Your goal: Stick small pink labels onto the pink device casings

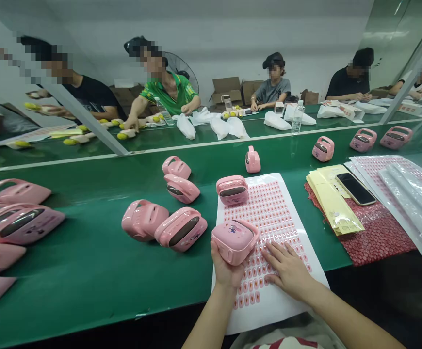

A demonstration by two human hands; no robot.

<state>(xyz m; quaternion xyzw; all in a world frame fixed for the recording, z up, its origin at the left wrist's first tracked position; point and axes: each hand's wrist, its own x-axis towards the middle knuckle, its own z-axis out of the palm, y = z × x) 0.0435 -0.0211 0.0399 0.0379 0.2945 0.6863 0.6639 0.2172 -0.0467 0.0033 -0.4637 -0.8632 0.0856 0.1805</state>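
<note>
My left hand is closed around a pink plastic device with a carry handle, lifted just over a sheet of stickers. A small printed figure shows on the device's rounded face. On that white sheet, which bears rows of small pink and red oval stickers, my right hand lies with its fingers spread, beside the device. I cannot make out any loose sticker at its fingertips. A similar pink device with a dark window stands at the sheet's upper left edge.
More pink devices stand to the left, at the far left and along the back. To the right, a phone and yellow paper lie on red bubble wrap. Several people sit across the green conveyor belt.
</note>
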